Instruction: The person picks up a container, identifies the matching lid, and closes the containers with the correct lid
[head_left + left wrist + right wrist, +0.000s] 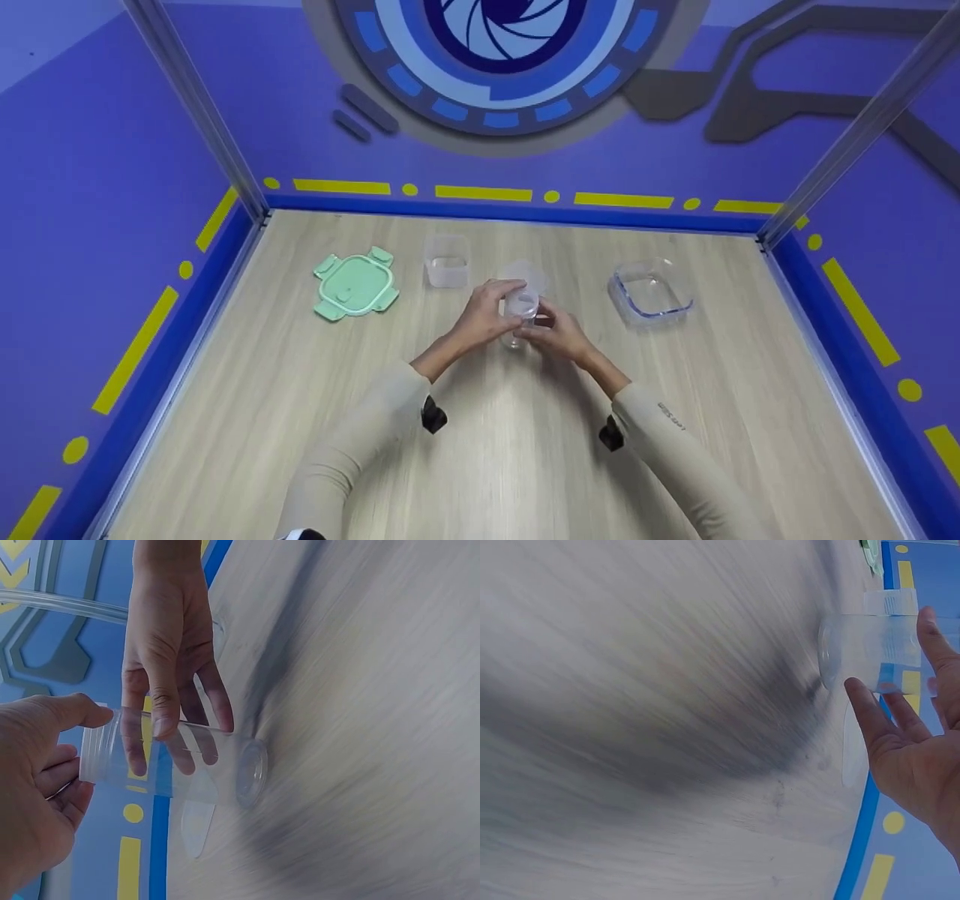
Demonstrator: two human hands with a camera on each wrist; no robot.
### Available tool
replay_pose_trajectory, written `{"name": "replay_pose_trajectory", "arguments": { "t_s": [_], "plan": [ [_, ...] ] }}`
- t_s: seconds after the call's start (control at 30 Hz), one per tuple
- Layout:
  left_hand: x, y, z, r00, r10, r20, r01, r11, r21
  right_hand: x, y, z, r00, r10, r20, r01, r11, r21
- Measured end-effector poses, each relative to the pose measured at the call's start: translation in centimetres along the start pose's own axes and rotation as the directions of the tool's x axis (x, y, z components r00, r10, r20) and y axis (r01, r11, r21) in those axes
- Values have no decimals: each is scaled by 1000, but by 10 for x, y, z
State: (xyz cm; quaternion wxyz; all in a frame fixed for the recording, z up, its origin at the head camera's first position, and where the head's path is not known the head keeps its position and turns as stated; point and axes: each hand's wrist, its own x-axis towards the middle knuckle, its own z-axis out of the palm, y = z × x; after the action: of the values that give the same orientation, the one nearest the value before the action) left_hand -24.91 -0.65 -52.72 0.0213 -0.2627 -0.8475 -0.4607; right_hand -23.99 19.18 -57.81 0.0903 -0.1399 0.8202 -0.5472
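A tall, clear plastic jar [523, 301] with a ridged upper end stands upright between both hands, its base at or close over the table. My left hand [480, 315] grips it at the top; in the left wrist view its thumb lies on the ridged rim and the other fingers curl beneath. Lower down, my right hand [559, 334] holds the jar body between thumb and fingers. The right wrist view shows the jar's round base [827, 652] beyond the right fingertips. Just behind the jar lies a flat translucent lid [531, 274].
A mint-green lid [356, 285] with flaps lies at the left. Toward the back stands a translucent square container [448, 279]. At the right sits a clear glass dish [652, 311]. Blue panels [480, 169] border the wooden table [480, 465] at the back and sides.
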Motion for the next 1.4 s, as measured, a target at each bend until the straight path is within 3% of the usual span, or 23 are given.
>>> {"name": "replay_pose_trajectory", "arguments": {
  "t_s": [0.5,0.67,0.77,0.87,1.03,1.27,1.4],
  "plan": [
    [5,-4,-1,998,13,63,-14,1000,19,1,2,2,999,-30,-22,29,1000,-11],
    [3,-8,-2,998,38,57,-38,999,-8,2,3,2,1000,-19,-24,18,1000,-15],
    [0,-10,0,999,38,15,-38,999,1,1,3,2,1000,-14,-22,14,1000,-16],
    [-4,-12,4,998,3,-61,-4,1000,-13,0,3,2,1000,-11,-20,11,1000,-21],
    [-9,-15,12,985,-82,-149,64,990,-124,2,5,3,999,-24,-22,24,1000,-16],
    [-11,-17,24,976,-167,-142,133,965,-226,0,8,8,992,-105,-76,100,993,-65],
    [-10,-16,25,971,-190,-145,152,959,-241,0,8,10,992,-75,-98,69,996,-61]
  ]
}}
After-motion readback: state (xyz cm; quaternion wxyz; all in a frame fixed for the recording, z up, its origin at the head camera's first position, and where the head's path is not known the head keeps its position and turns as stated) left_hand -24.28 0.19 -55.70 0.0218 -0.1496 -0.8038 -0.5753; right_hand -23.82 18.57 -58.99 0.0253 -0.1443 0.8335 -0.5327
